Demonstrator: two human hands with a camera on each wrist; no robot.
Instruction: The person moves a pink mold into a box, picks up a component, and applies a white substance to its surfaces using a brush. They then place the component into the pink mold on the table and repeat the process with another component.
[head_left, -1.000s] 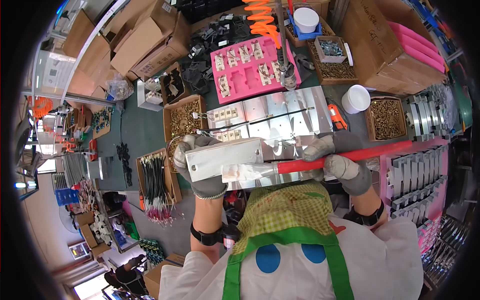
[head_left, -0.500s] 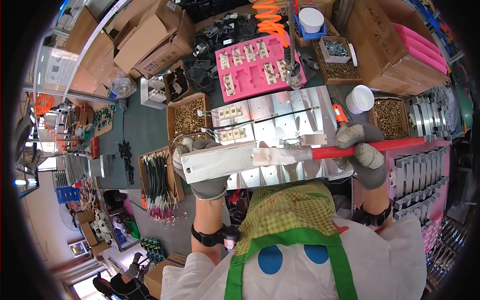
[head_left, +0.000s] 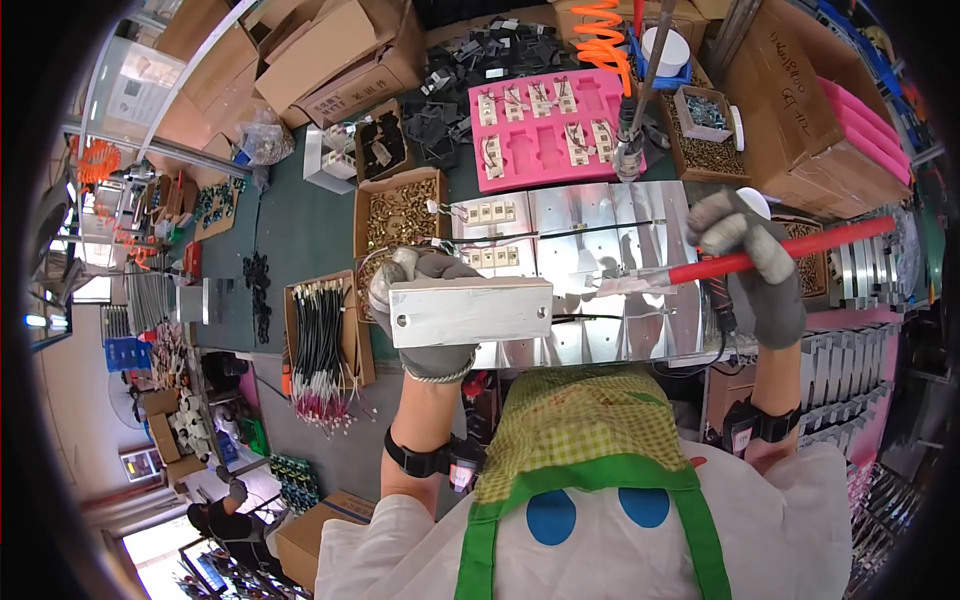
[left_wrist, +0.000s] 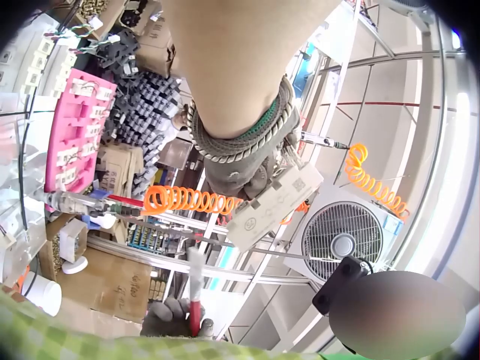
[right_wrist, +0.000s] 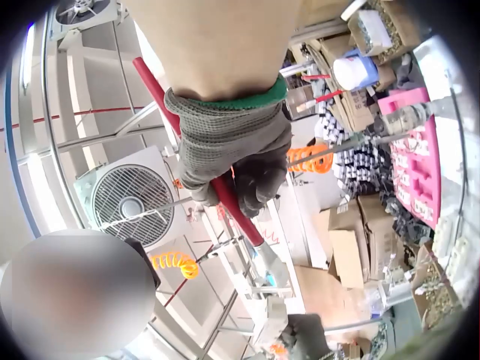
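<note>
My gloved left hand [head_left: 440,362] grips a flat rectangular block [head_left: 475,318] from behind and beneath. The block's upturned face is coated whitish grey, with a small hole near each end. On its other side, the left wrist view shows a pale cased body [left_wrist: 274,206] with printed marks. In my gloved right hand [head_left: 765,280] is a brush with a red handle [head_left: 840,237], its pale, smeared bristles [head_left: 612,287] pointing left, to the right of the block and apart from it. Below both hands lie shiny metal plates [head_left: 650,330], some carrying white connector blocks [head_left: 490,212].
A pink foam tray [head_left: 515,165] of small wired parts stands behind the plates, beneath a hanging driver [head_left: 628,155] on an orange coiled hose. Boxes of brass screws [head_left: 400,205] and black cables [head_left: 325,340] flank the left. Finned metal parts [head_left: 840,370] fill the right.
The brush, earlier overlapping the block's right part and then at its right end, has moved off to the right with my right hand raised. The block now lies more level in view.
</note>
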